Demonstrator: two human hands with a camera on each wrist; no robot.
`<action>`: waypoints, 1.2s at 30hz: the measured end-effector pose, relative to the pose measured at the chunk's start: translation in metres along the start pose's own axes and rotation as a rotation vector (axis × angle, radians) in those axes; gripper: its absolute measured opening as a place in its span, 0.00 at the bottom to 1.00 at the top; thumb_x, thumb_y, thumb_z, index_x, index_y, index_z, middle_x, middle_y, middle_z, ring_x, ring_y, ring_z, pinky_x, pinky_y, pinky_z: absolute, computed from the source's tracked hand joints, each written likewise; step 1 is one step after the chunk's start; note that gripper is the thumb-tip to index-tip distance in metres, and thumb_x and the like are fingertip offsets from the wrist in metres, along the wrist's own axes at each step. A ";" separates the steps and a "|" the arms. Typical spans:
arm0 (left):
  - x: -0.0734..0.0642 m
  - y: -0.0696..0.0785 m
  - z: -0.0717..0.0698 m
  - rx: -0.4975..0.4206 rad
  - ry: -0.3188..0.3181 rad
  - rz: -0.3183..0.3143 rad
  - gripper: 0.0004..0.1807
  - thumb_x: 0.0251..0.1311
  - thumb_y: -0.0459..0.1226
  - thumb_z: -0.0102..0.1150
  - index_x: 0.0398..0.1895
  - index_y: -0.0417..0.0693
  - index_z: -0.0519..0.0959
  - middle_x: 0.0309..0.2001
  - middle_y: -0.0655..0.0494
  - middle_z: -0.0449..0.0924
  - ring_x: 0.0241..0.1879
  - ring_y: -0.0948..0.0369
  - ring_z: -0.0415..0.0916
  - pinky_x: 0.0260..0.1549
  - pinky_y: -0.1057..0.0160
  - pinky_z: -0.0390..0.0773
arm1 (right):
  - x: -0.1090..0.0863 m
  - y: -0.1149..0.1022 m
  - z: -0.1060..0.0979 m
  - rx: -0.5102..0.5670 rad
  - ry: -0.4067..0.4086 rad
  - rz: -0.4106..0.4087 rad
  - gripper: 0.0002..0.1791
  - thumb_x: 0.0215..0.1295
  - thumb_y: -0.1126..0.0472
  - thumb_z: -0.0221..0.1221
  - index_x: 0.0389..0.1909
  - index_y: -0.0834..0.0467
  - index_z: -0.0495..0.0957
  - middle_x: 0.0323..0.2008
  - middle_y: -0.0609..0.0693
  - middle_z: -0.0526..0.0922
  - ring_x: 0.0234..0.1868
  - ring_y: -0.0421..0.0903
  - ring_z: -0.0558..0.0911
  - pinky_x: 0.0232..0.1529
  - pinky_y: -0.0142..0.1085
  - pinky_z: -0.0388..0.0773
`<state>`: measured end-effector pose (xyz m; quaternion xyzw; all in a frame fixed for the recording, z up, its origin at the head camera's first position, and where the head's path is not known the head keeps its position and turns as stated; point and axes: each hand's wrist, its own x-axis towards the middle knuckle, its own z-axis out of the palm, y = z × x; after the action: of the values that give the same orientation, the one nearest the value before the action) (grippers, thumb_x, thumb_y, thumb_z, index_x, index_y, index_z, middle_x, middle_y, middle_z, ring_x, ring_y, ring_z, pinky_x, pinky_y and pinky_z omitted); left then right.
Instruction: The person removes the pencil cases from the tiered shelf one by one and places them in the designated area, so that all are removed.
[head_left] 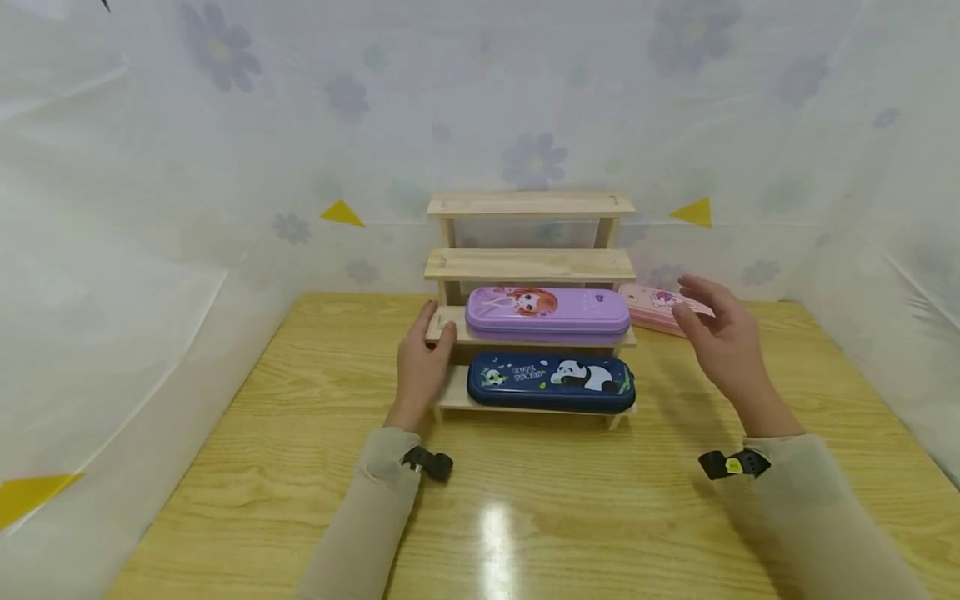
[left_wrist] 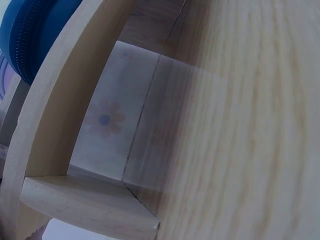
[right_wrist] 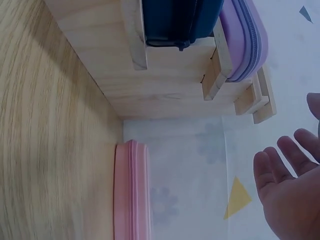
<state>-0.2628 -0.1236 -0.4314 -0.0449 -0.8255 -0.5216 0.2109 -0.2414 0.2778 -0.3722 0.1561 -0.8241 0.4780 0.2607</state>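
Observation:
A stepped wooden display rack [head_left: 529,263] stands on the table. My left hand [head_left: 423,360] grips its left end, thumb and fingers at the second step from the bottom. A purple pencil case [head_left: 577,310] with a girl picture lies on that step. On the lowest step lies a navy pencil case [head_left: 551,382] with pandas; its blue side [right_wrist: 170,22] shows in the right wrist view. My right hand [head_left: 723,342] hangs right of the rack, fingers spread and holding nothing. Partly behind it, a pink pencil case [head_left: 651,310] lies on the table [right_wrist: 60,150].
The two upper steps, including the top board [head_left: 531,203], bear no pencil case. A pale flower-patterned sheet [head_left: 480,100] hangs behind the table and at both sides. Yellow triangles [head_left: 693,213] mark the sheet.

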 end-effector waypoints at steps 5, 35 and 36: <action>0.000 0.000 0.001 -0.001 0.003 0.002 0.32 0.71 0.51 0.52 0.73 0.47 0.65 0.72 0.51 0.64 0.71 0.58 0.58 0.68 0.55 0.59 | 0.002 -0.015 0.010 0.028 -0.020 -0.007 0.24 0.70 0.69 0.58 0.66 0.63 0.71 0.61 0.56 0.74 0.62 0.47 0.73 0.54 0.22 0.70; 0.000 0.001 0.000 0.003 -0.001 -0.019 0.31 0.71 0.51 0.52 0.73 0.51 0.66 0.72 0.57 0.64 0.71 0.59 0.59 0.69 0.59 0.58 | 0.008 -0.037 0.052 0.143 -0.107 0.066 0.23 0.68 0.67 0.61 0.63 0.65 0.74 0.62 0.59 0.74 0.62 0.55 0.72 0.57 0.30 0.74; 0.000 0.001 0.000 0.004 0.002 -0.020 0.31 0.71 0.51 0.52 0.73 0.50 0.66 0.71 0.57 0.64 0.70 0.59 0.59 0.68 0.59 0.58 | 0.007 -0.041 0.052 0.154 -0.117 0.063 0.23 0.68 0.67 0.60 0.63 0.67 0.73 0.62 0.60 0.73 0.63 0.56 0.71 0.57 0.31 0.74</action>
<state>-0.2629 -0.1230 -0.4307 -0.0356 -0.8267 -0.5222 0.2063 -0.2411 0.2121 -0.3599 0.1772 -0.8034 0.5378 0.1843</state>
